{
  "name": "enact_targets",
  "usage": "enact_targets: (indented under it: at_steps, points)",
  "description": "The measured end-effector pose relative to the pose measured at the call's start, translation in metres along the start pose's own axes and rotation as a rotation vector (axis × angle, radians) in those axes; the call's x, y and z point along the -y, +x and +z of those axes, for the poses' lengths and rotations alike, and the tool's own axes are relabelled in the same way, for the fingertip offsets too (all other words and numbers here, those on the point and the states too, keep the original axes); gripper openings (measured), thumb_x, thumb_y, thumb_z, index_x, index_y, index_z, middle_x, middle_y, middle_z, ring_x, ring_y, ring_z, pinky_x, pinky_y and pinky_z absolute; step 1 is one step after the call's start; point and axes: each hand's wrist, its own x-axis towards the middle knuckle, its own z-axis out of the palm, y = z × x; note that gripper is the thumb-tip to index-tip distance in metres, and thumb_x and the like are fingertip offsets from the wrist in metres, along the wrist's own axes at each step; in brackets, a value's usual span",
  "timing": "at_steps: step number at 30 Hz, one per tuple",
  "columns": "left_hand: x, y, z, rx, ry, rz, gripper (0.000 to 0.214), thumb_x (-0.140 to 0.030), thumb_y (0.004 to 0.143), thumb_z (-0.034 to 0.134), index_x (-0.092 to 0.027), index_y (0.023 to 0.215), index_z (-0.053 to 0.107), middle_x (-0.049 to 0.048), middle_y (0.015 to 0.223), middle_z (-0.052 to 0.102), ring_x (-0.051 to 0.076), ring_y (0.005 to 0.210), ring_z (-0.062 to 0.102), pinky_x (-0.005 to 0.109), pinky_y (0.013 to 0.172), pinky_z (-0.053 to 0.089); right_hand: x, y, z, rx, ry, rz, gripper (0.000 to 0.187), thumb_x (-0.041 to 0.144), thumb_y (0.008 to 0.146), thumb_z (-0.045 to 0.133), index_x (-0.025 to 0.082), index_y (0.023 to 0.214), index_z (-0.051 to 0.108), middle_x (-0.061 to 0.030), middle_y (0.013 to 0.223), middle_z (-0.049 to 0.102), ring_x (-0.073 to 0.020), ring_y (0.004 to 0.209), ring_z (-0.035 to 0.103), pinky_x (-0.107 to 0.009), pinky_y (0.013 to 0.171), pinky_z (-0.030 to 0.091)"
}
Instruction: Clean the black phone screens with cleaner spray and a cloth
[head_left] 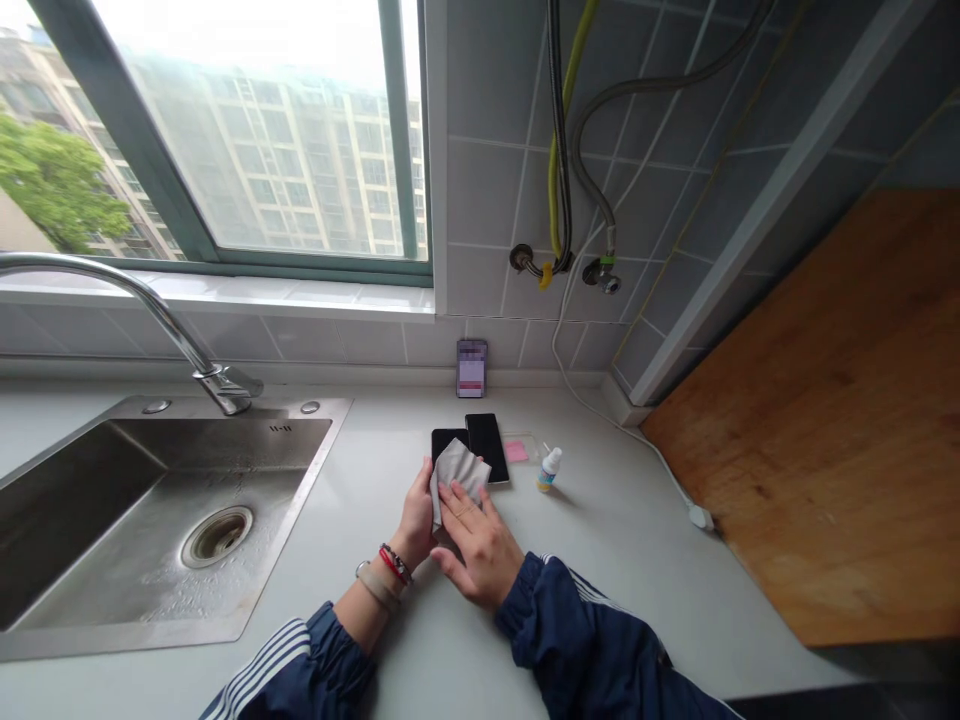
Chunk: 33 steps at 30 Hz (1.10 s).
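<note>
My left hand (415, 522), with a red bracelet and a light band at the wrist, is closed around a folded grey cloth (459, 464). Whatever may lie under the cloth in that palm is hidden. Fingers stretched out flat, my right hand (480, 545) rests on top of the cloth, its thumb apart. Just behind the cloth shows part of a dark flat object (448, 437) that looks like a phone; I cannot tell if it is held. Beside it a black phone (487, 447) lies on the counter. To the right is a small white spray bottle (550, 469), upright.
A lit phone (472, 369) leans against the back wall. A clear flat piece with a pink patch (516, 451) lies near the bottle. At left are the steel sink (296, 500) and tap (176, 330). A white cable (637, 435) crosses the right side; hoses hang above.
</note>
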Motion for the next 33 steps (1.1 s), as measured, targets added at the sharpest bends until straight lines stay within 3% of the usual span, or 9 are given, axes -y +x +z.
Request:
enact_targets:
  at_steps: [3,8,12,18,22,33]
  points:
    - [0.006,-0.005,0.001,-0.014,0.021,0.024,0.043,-0.044,0.097,0.059,-0.018,0.128,0.069,0.0100,0.139,0.067,0.023,0.146,0.043,0.036,0.126,0.024,-0.012,0.014,-0.003,-0.058,-0.027,0.062,0.066,0.041,0.104,0.044,0.005,0.159,0.031,-0.0161,0.165,0.030,-0.0321,0.155,0.023,-0.060,0.125,0.023]
    - [0.012,-0.007,0.002,0.031,0.172,0.117,0.035,-0.041,0.093,0.066,-0.017,0.116,0.076,0.0078,0.139,0.066,0.028,0.148,0.041,0.038,0.128,0.018,-0.032,0.029,-0.001,-0.238,-0.026,0.167,0.066,0.040,0.107,0.035,0.013,0.164,0.016,-0.0158,0.166,0.027,-0.0311,0.156,0.019,-0.061,0.124,0.021]
    - [0.011,-0.004,0.000,0.056,0.200,0.173,0.031,-0.038,0.089,0.071,-0.018,0.111,0.079,0.0073,0.132,0.071,0.030,0.145,0.044,0.040,0.127,0.020,-0.031,0.023,0.005,-0.244,0.000,0.180,0.071,0.039,0.106,0.038,0.016,0.165,0.006,-0.0137,0.169,0.019,-0.0319,0.157,0.014,-0.060,0.123,0.024]
    - [0.009,0.002,-0.004,0.078,0.056,0.128,0.048,-0.049,0.089,0.069,-0.014,0.121,0.074,0.0112,0.135,0.069,0.029,0.143,0.047,0.040,0.126,0.022,-0.021,0.017,0.012,-0.159,0.000,0.076,0.073,0.029,0.101,0.045,0.016,0.165,0.012,-0.0141,0.167,0.027,-0.0346,0.155,0.022,-0.065,0.122,0.024]
    - [0.007,0.004,-0.004,0.053,-0.016,0.103,0.048,-0.050,0.089,0.068,-0.011,0.118,0.075,0.0127,0.127,0.073,0.028,0.143,0.047,0.037,0.126,0.025,-0.018,0.015,0.013,-0.122,0.039,0.025,0.072,0.026,0.100,0.047,0.018,0.165,0.016,-0.0135,0.166,0.029,-0.0339,0.155,0.024,-0.066,0.122,0.023]
    - [0.004,0.002,-0.005,0.057,0.043,0.173,0.041,-0.048,0.089,0.070,-0.014,0.110,0.078,0.0097,0.118,0.077,0.029,0.133,0.058,0.038,0.125,0.027,-0.022,0.017,0.014,-0.134,0.064,0.029,0.067,0.022,0.101,0.044,0.021,0.164,0.020,-0.0121,0.164,0.034,-0.0329,0.153,0.029,-0.067,0.121,0.026]
